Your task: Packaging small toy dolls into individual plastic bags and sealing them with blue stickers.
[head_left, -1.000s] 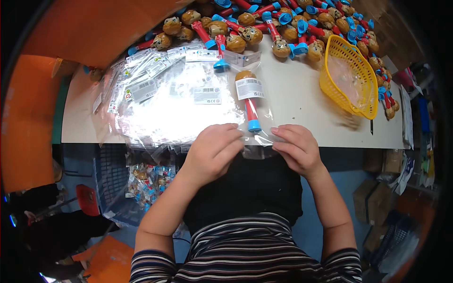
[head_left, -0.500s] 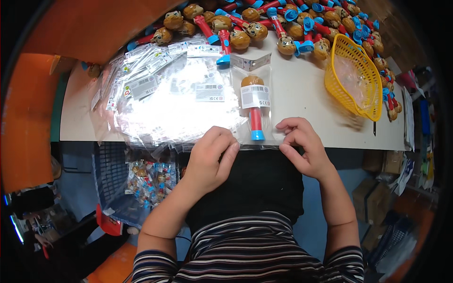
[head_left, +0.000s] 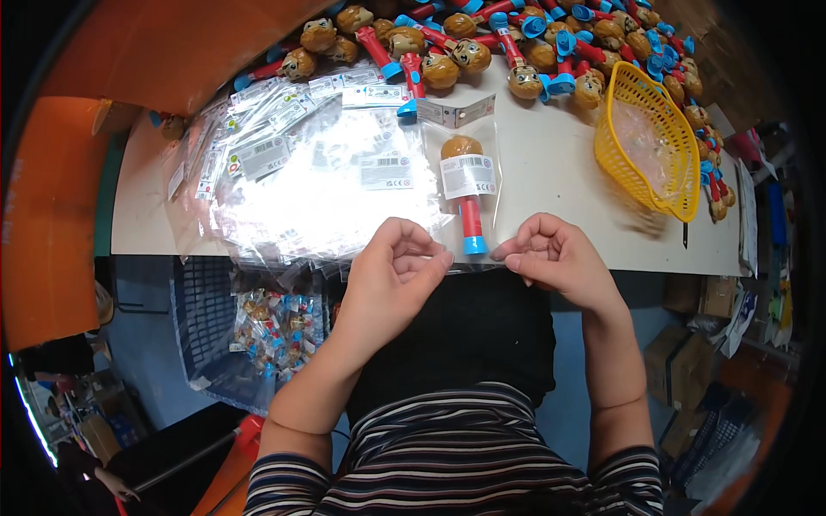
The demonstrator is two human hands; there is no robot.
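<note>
A clear plastic bag [head_left: 484, 215] lies flat at the table's front edge, with a folded printed card at its far end. Inside it is a toy [head_left: 471, 215] with a rounded brown head, red stem and blue base; a white label covers part of it. My left hand [head_left: 397, 273] is closed, thumb against fingers, at the bag's near left corner. At the near right corner my right hand [head_left: 555, 261] pinches the bag's edge between thumb and fingers. Left of the bag spreads a glossy pile of clear packaging bags [head_left: 297, 185] with printed cards, some beneath my left hand.
Loose toys [head_left: 525, 82] heap along the table's far side. A yellow basket [head_left: 605, 138] holding clear plastic stands at the right. Below the table's left front, a blue crate [head_left: 194, 344] contains bagged toys [head_left: 275, 331]. Cardboard boxes [head_left: 675, 365] stand low at the right.
Both hands have moved inward toward the bag's near edge, and the right fingers have closed on its corner. At the lower left, a red-ended object and another person's hand have shifted.
</note>
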